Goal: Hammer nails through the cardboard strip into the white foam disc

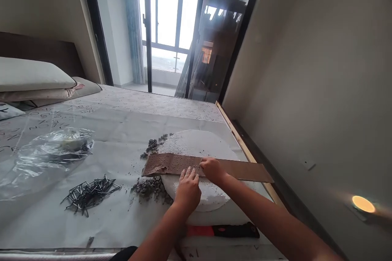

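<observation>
While my left hand (187,189) lies flat and open on the round white foam block (196,147), fingertips at the near edge of the thin brown perforated strip (183,164), my right hand (212,170) pinches down on that strip, which lies across the block. Left of the block lie grey crumbled bits (150,187) and thin dark nails (88,192); nearer me, a red-and-black handle (226,230).

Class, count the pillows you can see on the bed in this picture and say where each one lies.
2. A white pillow lies at the far left by the headboard, stacked on a flatter grey pillow beneath it. Others may be hidden past the left edge.
</observation>
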